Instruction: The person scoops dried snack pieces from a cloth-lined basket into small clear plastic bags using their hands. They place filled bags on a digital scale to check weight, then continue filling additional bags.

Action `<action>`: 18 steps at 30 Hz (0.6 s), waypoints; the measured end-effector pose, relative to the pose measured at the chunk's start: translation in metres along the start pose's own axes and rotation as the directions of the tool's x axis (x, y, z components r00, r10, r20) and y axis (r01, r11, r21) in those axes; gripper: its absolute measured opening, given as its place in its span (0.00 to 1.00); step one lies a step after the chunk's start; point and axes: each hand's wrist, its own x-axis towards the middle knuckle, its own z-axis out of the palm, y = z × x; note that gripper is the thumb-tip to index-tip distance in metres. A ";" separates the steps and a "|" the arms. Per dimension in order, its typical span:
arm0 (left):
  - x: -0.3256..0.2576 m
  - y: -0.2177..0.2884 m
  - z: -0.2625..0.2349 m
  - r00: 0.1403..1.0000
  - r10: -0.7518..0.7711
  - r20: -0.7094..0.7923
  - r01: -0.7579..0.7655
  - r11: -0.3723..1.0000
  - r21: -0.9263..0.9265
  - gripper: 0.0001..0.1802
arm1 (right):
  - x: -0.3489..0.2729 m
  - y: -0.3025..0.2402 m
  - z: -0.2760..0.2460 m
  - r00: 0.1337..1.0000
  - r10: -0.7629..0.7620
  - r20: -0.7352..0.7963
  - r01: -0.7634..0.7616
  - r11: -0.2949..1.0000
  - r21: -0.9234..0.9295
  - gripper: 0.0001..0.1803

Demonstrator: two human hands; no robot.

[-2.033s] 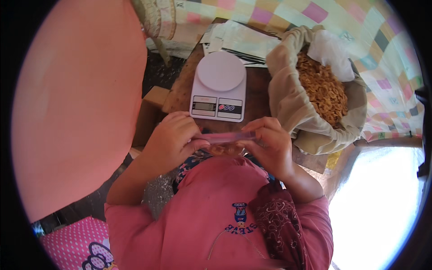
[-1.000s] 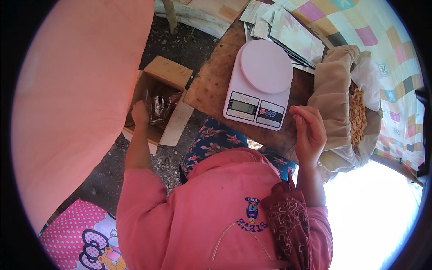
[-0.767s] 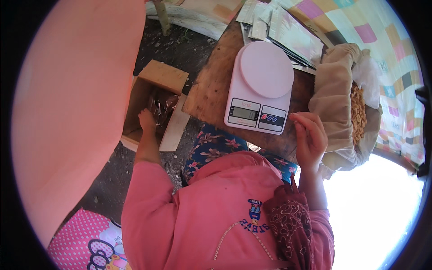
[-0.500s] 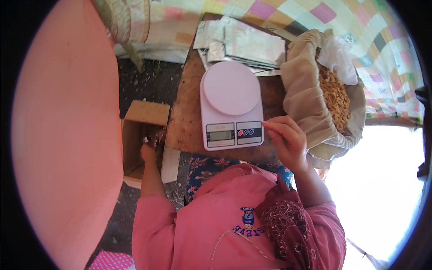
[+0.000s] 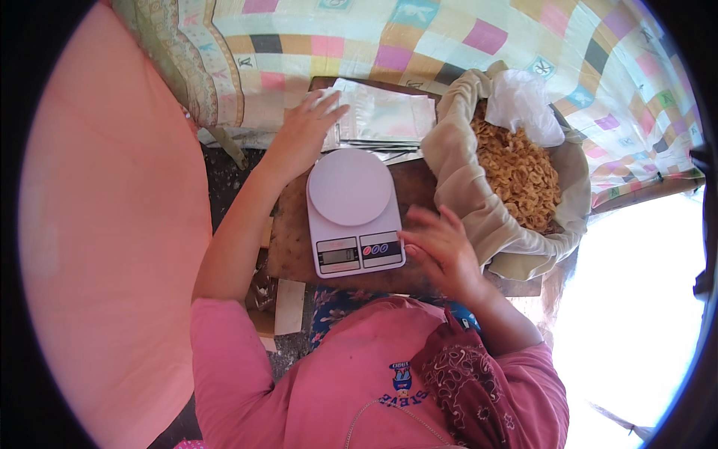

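Observation:
My left hand point(image 5: 308, 127) reaches to the far left of the wooden table, fingers spread, at the left edge of a stack of silvery foil pouches point(image 5: 393, 116). Whether its fingertips press on a pouch I cannot tell. Closer to me lies a white digital kitchen scale point(image 5: 351, 187) with a bare round platform. My right hand point(image 5: 449, 254) hovers at the right side of the scale's button panel, fingers apart and partly blurred, with nothing in it. To its right stands a cloth-lined container point(image 5: 464, 157) holding small, curled, golden-brown dried pieces point(image 5: 520, 179).
A crumpled white plastic bag point(image 5: 523, 108) rests on the dried pieces. Below the table's left side is a cardboard box point(image 5: 263, 322), mostly behind my left arm. A pink sheet point(image 5: 120, 224) hangs at the left, and a patterned sheet point(image 5: 299, 45) spans the back.
My left hand has come up out of the cardboard box to the foil pouches, without the dark packet seen near it before. The right hand's fingers have spread. The whole view has shifted.

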 end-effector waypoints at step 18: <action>0.051 -0.007 0.010 0.907 0.185 0.378 -0.112 0.972 -0.208 0.10 | -0.070 0.042 -0.018 0.996 -0.087 -0.035 0.090 0.989 0.118 0.26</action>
